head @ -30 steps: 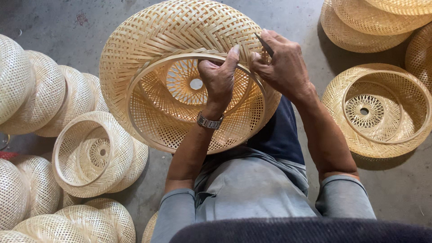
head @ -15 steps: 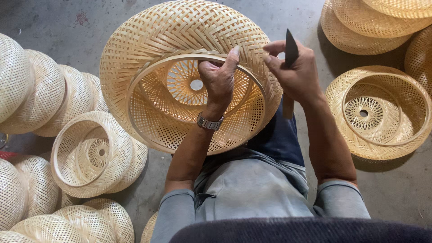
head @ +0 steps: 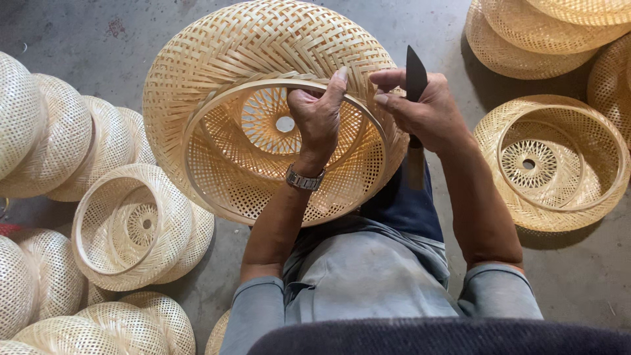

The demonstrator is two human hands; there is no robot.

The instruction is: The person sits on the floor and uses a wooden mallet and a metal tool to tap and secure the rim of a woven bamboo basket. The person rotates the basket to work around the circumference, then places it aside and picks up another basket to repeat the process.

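Knife [head: 415,72] raised upright; right hand [head: 427,112] grips it beside woven shade [head: 256,59].

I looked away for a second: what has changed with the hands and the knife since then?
The right hand drew back from the rim and turned the dark knife blade-up. The left hand still grips the inner rim of the woven bamboo shade, which has not moved.

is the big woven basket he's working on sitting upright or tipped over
Tipped. The basket lies on its side, open rim facing the camera; the left hand grips that rim.
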